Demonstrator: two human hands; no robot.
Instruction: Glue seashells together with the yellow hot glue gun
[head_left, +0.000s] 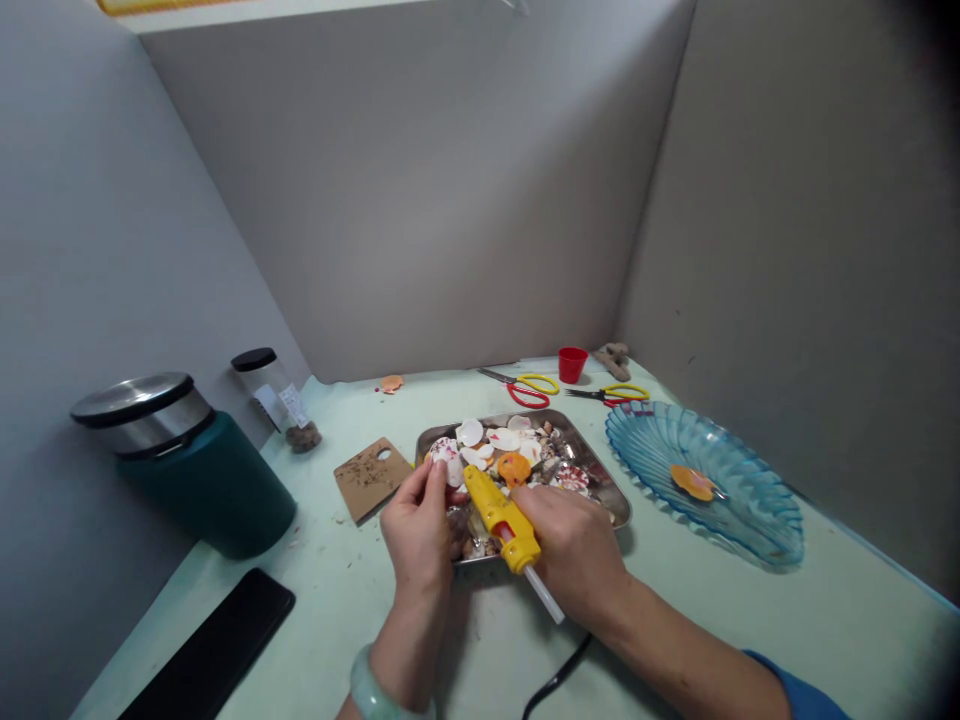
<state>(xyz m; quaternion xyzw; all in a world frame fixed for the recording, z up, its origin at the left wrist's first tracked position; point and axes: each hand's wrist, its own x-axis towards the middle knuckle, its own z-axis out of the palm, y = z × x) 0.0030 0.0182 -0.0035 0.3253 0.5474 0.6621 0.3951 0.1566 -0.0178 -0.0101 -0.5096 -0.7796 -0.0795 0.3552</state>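
My right hand (pixel 566 535) is wrapped round a yellow hot glue gun (pixel 491 505), with a pale glue stick (pixel 544 594) sticking out of its back end. The gun's nozzle points away from me and to the left. Pinched between the fingers of my left hand (pixel 421 525) are white shell pieces, one a seashell (pixel 444 450) with red speckles. The nozzle is close to these shells; whether it touches them I cannot tell. Below both hands lies a metal tray (pixel 616 497) of shells and small stones. An orange shell (pixel 514 468) rests on the heap.
A brown board (pixel 367 478) lies left of the tray. Further left are a teal flask (pixel 202 480), a black phone (pixel 214 650) and a clear jar (pixel 277 400). Behind sit scissors (pixel 532 385) and a red cup (pixel 572 365). A blue glass dish (pixel 757 515) stands right; a black cord (pixel 559 675) runs in front.
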